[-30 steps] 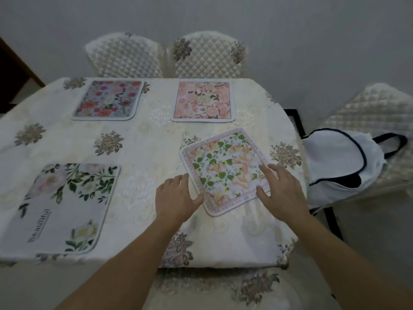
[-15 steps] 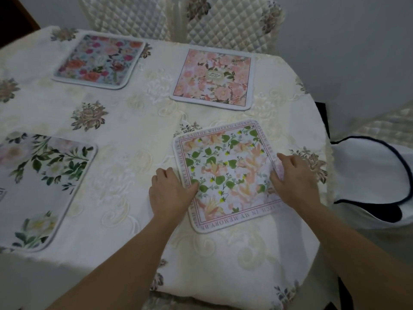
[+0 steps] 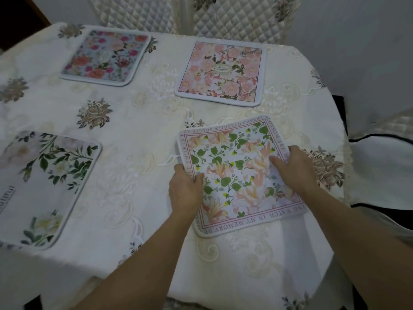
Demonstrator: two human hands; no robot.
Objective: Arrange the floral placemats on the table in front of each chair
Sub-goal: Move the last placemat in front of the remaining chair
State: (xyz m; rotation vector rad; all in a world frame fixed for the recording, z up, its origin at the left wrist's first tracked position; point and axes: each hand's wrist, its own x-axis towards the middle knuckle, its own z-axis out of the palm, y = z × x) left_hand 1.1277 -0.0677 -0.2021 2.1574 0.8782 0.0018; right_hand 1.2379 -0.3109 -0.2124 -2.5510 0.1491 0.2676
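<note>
the table (image 3: 138, 135) fills most of what i see, draped in a cream cloth embroidered with scrolls and brown-gold flowers. past its far edge stand two quilted chairs side by side, the left chair (image 3: 134, 12) and the right chair (image 3: 241, 19), only their backs in view. off the table's right side lies a white bag (image 3: 380, 171) with dark trim. four mats lie on the cloth, well apart from each other. the white placemat (image 3: 44, 186), with green leaves and pale blooms, lies at the near left and runs out of view at the left. the green-leaf placemat (image 3: 237, 175), bordered with red lettering, lies at the near right, turned a little askew to the table edge. the pink placemat (image 3: 221, 72) lies flat in front of the right chair, and the blue placemat (image 3: 105, 57) in front of the left chair. my left hand (image 3: 185, 191) grips the green-leaf placemat's left edge, thumb on top and fingers curled at the border. my right hand (image 3: 292, 168) holds its right edge the same way, thumb laid on the print.
</note>
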